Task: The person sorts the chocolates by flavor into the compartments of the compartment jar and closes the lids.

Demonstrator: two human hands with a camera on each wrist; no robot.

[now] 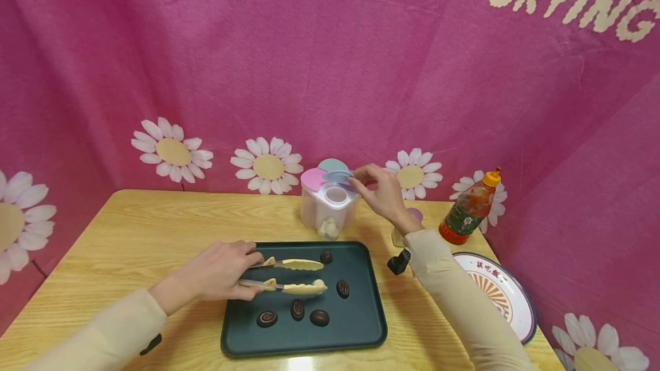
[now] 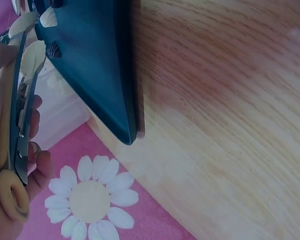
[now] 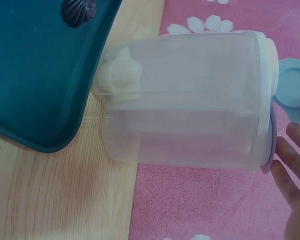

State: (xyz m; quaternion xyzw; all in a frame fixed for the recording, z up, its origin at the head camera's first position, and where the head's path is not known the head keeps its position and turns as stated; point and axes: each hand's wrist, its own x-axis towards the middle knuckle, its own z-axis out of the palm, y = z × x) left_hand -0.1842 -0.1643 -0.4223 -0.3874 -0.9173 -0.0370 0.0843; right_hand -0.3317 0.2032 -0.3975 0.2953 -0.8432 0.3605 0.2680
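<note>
1. The left hand (image 1: pixel 224 271) held the spread, scalloped tongs (image 1: pixel 301 289) over the dark tray (image 1: pixel 353 334) — a light squeeze probably suited the ridged brown pieces (image 1: pixel 319 318).
2. The right hand (image 1: pixel 381 190) pinched the blue lid (image 1: pixel 337 177); gentle lifting likely avoided tipping.
3. Behind the tray stood the translucent, smooth-walled container (image 1: pixel 310 210) — pale, lumpy pieces (image 1: pixel 329 228) low inside.

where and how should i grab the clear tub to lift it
I'd hold the clear tub by its side walls, about halfway up, coming in from left and right. It stands upright, its tall walls give a broad hold, and the tray sits close in front. I wouldn't lift by the blue lid: it is flipped open and might bend or pull away.
</note>
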